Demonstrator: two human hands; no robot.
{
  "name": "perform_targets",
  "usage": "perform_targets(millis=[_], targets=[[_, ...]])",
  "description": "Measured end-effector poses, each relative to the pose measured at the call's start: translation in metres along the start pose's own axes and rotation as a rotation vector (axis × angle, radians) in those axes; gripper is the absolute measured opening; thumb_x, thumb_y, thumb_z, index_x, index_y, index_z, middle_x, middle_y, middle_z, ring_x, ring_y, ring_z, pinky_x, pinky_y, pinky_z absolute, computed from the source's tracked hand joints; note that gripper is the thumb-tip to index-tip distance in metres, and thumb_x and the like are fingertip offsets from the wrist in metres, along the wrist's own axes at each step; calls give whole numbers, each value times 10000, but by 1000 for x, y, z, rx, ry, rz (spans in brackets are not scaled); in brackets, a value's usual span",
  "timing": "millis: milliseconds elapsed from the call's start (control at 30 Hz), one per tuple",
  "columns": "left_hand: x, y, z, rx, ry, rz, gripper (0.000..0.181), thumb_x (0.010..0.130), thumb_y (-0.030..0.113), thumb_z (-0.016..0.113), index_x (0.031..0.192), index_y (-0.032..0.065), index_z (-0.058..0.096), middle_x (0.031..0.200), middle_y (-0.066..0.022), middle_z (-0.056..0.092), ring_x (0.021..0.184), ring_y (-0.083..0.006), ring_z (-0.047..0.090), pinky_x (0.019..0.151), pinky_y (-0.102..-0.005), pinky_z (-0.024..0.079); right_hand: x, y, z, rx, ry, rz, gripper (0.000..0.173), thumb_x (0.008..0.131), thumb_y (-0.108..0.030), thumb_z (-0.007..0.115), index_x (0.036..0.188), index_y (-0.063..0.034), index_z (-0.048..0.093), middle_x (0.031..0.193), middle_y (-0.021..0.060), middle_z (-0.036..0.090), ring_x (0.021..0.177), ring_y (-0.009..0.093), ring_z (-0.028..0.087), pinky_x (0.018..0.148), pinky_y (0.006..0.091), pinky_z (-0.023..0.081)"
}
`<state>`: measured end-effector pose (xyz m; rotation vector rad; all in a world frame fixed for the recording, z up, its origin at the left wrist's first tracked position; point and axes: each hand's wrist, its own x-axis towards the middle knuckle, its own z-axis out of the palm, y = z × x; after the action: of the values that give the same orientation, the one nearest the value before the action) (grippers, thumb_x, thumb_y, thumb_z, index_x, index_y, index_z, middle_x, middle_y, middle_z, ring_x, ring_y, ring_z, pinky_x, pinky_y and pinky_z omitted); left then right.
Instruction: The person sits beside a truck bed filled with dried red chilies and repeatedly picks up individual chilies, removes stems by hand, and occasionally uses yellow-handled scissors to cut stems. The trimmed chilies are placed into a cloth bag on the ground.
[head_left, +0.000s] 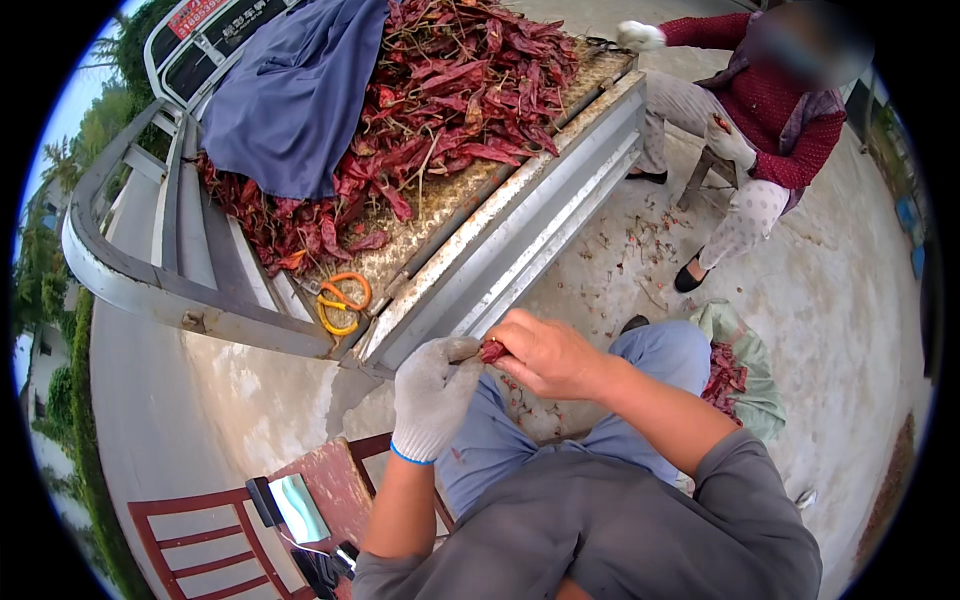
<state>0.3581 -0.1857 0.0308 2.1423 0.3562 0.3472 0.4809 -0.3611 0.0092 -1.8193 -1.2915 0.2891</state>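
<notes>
My left hand (439, 394), in a white knit glove with a blue cuff edge, pinches the stem end of a dried red chili pepper (493, 351). My bare right hand (551, 356) grips the body of the same pepper, mostly hidden by the fingers. Both hands meet above my lap, close to the truck's lowered side panel. A large heap of dried red chilies (465, 82) lies on the truck bed, partly under a blue cloth (300, 97). Scissors with orange and yellow handles (341, 304) rest at the bed's near corner. An open green woven sack (757, 390) holds more chilies, right of my knee.
Another person (787, 135) in gloves sits on a wooden stool at the upper right, holding a chili. The metal side panel (517, 240) stands before me. A wooden chair (210, 555) and a worn red wooden surface are at lower left. Stem bits litter the concrete ground (600, 300).
</notes>
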Motion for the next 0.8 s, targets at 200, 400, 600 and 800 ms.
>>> perform_targets(millis=[200, 400, 600, 800], targets=[[16, 18, -13, 643, -291, 438, 229, 845, 176, 738, 1057, 97, 776, 838, -146, 705, 849, -356, 683, 777, -483, 513, -9, 22, -6, 243, -302, 54, 254, 1032, -261, 639, 1124, -28, 597, 904, 164, 654, 836, 363, 665, 743, 470, 526], [22, 17, -8, 800, -426, 518, 121, 866, 209, 698, 918, 107, 737, 766, -119, 683, 786, -354, 680, 725, -484, 512, -12, -3, -10, -329, -359, 70, 310, 1027, -293, 633, 1031, 12, 580, 857, 202, 677, 781, 447, 684, 695, 532, 544], [27, 5, -8, 621, -634, 582, 119, 860, 184, 693, 887, 70, 717, 800, -167, 694, 800, -379, 683, 700, -489, 532, -13, -2, -16, -210, -553, 70, 346, 1043, -315, 574, 974, 22, 612, 860, 246, 700, 834, 470, 683, 751, 544, 540], [11, -23, -5, -237, -800, 54, 169, 933, 147, 642, 945, 1, 727, 810, -147, 678, 735, -260, 666, 668, -372, 511, -31, 8, -12, 216, -484, -31, 290, 1045, -283, 556, 966, -5, 584, 832, 192, 644, 784, 412, 611, 721, 478, 479]])
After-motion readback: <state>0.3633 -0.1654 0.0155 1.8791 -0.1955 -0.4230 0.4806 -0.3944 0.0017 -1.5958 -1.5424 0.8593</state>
